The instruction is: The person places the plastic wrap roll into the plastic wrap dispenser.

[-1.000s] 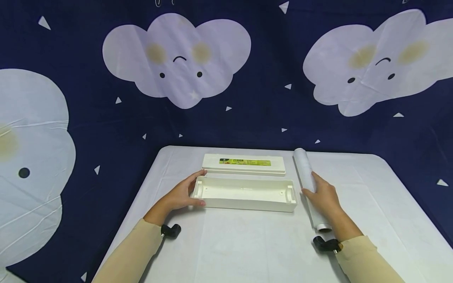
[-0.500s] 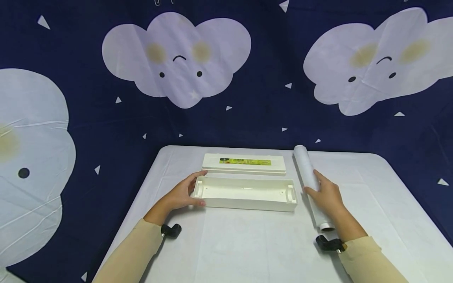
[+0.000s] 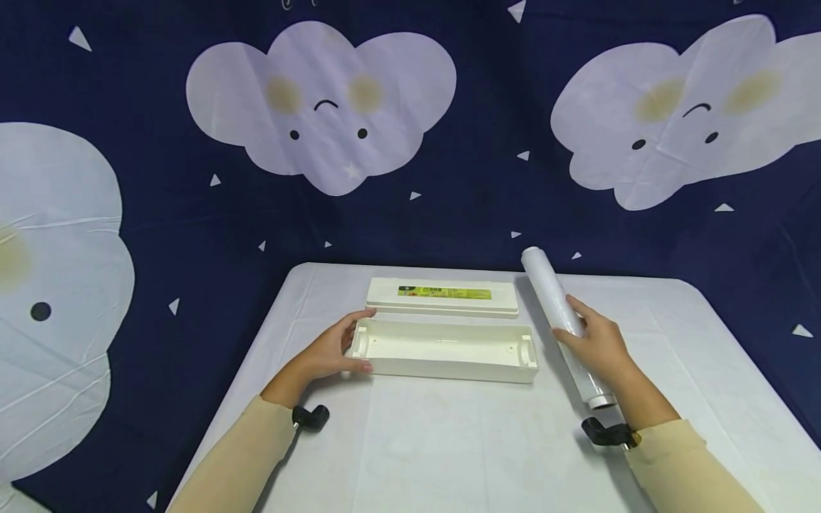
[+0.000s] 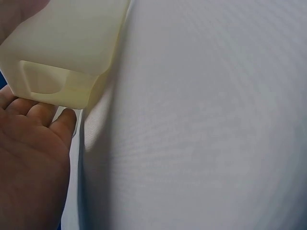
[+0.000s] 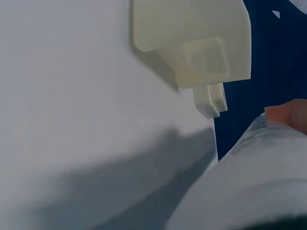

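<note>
A long white box [image 3: 449, 370], its top uncovered, lies crosswise on the table. My left hand [image 3: 330, 353] grips its left end, thumb at the front wall and fingers behind. The left wrist view shows the box end [image 4: 53, 84] close up, with fingertips [image 4: 64, 124] against it. To the right of the box, my right hand [image 3: 596, 345] holds a roll of cling film [image 3: 545, 281] around its middle. The roll slants with its far end to the left, and it appears raised off the table. In the right wrist view the roll [image 5: 244, 182] fills the lower right corner.
A white lid [image 3: 378, 293] with a yellow-green label [image 3: 444, 293] lies behind the box, close to it. White cloth covers the table [image 3: 449, 442]. A dark blue curtain [image 3: 487, 214] with cloud prints hangs right behind the far edge.
My right hand has raised the cling film roll and turned it, its far end going up and left, its near end going right. My left hand and the box have stayed in place.
</note>
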Demonstrator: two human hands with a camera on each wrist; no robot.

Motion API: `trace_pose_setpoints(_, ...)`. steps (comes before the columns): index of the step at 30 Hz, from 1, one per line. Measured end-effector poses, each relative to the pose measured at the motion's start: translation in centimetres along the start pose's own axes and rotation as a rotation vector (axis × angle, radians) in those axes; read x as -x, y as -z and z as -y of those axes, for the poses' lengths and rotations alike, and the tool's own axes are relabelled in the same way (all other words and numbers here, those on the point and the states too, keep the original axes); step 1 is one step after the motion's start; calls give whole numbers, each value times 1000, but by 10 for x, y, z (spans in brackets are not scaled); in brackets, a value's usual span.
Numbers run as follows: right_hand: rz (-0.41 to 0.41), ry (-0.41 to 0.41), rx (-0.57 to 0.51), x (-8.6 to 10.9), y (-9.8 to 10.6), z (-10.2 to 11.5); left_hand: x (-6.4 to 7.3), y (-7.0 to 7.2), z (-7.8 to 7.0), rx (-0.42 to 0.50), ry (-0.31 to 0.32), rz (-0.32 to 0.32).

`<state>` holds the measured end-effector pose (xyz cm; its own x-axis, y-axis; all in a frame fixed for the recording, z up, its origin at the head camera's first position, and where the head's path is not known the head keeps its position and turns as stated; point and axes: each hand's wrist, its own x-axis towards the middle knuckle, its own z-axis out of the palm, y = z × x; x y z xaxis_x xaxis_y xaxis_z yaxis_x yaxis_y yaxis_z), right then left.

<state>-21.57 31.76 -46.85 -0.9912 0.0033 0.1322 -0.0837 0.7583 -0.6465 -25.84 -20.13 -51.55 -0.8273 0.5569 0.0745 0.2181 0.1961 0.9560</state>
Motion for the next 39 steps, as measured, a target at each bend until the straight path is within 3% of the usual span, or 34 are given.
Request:
trace_pose_setpoints(14,28,49,-14,-3,1,9,0,0,0,-38,16,-5)
trace_pose_setpoints(29,35,133,-30,-3,16,17,-1,-1,1,-21,1,-2)
trace_pose_setpoints(39,65,131,-56,-4,22,19,0,-1,0,-33,29,-15)
